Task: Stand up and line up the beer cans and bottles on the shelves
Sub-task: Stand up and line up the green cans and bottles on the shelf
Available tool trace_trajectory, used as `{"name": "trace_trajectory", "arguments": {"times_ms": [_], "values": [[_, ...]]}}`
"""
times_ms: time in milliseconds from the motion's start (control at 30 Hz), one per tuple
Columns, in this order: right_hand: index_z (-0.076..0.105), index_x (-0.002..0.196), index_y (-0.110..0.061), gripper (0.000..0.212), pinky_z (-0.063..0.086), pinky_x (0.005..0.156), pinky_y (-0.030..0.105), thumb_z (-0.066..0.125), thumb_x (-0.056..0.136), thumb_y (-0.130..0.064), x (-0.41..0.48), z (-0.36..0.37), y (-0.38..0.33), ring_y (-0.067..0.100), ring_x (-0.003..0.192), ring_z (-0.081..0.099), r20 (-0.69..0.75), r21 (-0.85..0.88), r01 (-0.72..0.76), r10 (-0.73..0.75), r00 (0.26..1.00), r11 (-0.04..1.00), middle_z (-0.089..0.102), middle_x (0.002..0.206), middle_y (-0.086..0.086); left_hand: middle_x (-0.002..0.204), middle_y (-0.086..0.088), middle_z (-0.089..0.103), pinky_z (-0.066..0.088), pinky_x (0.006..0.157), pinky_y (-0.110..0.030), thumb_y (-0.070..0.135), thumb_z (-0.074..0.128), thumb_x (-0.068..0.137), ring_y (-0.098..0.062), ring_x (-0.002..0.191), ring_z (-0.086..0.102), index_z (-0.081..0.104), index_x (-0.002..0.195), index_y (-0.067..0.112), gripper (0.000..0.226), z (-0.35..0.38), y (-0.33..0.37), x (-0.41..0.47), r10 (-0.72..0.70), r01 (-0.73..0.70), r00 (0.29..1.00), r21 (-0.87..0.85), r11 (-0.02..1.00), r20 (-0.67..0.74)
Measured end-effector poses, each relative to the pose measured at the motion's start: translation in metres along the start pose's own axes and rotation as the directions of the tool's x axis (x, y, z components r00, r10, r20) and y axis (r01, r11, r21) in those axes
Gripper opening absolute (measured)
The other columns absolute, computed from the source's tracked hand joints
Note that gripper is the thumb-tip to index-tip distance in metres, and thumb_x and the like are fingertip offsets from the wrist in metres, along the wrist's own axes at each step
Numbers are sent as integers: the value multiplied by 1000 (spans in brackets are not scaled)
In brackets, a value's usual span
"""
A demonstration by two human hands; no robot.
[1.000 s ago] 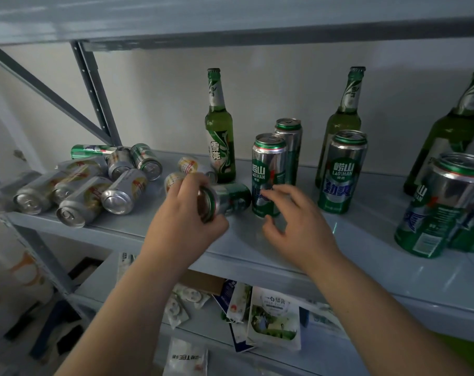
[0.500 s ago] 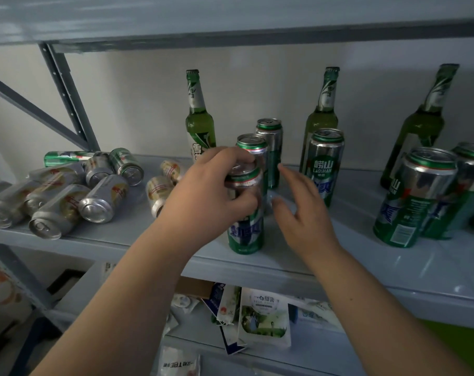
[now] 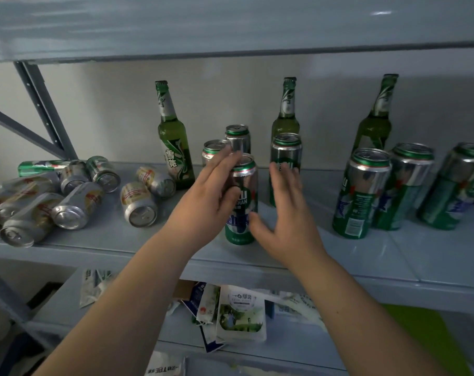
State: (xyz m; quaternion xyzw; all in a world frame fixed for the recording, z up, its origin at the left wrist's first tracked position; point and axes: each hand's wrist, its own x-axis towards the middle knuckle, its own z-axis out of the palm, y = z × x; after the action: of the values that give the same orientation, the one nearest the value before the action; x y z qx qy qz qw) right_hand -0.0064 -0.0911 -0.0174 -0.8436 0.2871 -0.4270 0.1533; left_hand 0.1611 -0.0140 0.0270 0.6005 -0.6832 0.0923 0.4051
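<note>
Rear cans (image 3: 237, 138) partly behind left hand (image 3: 203, 202)

The upright can (image 3: 241, 199) nearest the front of the shelf is silver at the top and green at the base, with a green rim, a thin red line and a blue band with white lettering. The three bottles (image 3: 175, 147) at the far side are green glass with green-and-white neck labels, and the left one has a white swirl pattern. At the left, the toppled cans (image 3: 77, 204) are silver with gold and red markings, on a pale grey-blue shelf (image 3: 434, 256).
</note>
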Motion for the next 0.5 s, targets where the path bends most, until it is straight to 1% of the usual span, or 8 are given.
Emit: {"name": "trace_trajectory", "arguments": {"times_ms": [33,67,100,167,233,333,433,500], "values": [[-2,158,-32,89,13,122,45,50,88,-52,-2,-2,-3,18,153,-12,3,-51,25,-25,1000,998,-5,167,2,164,11,17,23,107,-6,23,51,100,13,144,9,25,155,30,61,-1,1,-3,-20,20,1000,43,999,16],[-4,158,-32,91,11,122,47,51,88,-50,-5,-4,-6,20,152,-16,12,-96,55,-54,998,994,-9,167,3,165,14,11,23,107,-10,27,49,101,13,144,6,18,157,33,65,-3,2,-7,-31,29,999,84,996,18],[-5,158,-31,92,10,121,49,52,88,-48,-8,-6,-9,22,152,-17,25,-133,86,-84,996,987,-12,166,4,165,14,8,25,108,-16,31,48,101,9,146,6,13,158,33,67,-5,5,-12,-31,30,1000,123,992,5],[-1,159,-27,91,11,121,53,56,89,-43,-12,-9,-14,25,152,-17,43,-164,138,-132,990,977,-12,166,6,166,12,6,28,110,-26,36,46,101,-4,150,11,9,158,33,69,-10,12,-22,-41,46,999,184,982,-31],[7,160,-20,89,13,121,55,59,90,-39,-15,-10,-20,29,152,-14,49,-149,178,-173,984,973,-7,167,9,166,10,4,25,116,-35,41,44,101,-15,153,10,7,158,33,69,-14,17,-35,-83,92,996,236,967,-45],[14,158,-12,85,12,122,54,59,90,-34,-20,-5,-31,34,153,-7,39,-120,275,-272,961,954,0,166,14,167,3,4,11,122,-44,50,38,99,-24,154,-1,10,159,29,69,-18,18,-59,-141,147,989,330,932,-42],[21,157,-8,81,15,121,57,61,89,-28,-29,6,-48,35,153,-4,56,-80,371,-367,928,925,6,165,18,167,-2,6,11,122,-51,50,39,98,-29,153,-4,11,158,28,70,-25,14,-86,-202,197,979,389,900,-29],[20,157,-10,81,15,121,56,61,89,-28,-35,16,-60,33,153,-4,92,-53,388,-383,919,920,6,165,18,167,-2,6,11,122,-52,50,40,97,-28,153,-5,12,158,26,71,-33,12,-104,-239,228,971,407,884,-24]]}}
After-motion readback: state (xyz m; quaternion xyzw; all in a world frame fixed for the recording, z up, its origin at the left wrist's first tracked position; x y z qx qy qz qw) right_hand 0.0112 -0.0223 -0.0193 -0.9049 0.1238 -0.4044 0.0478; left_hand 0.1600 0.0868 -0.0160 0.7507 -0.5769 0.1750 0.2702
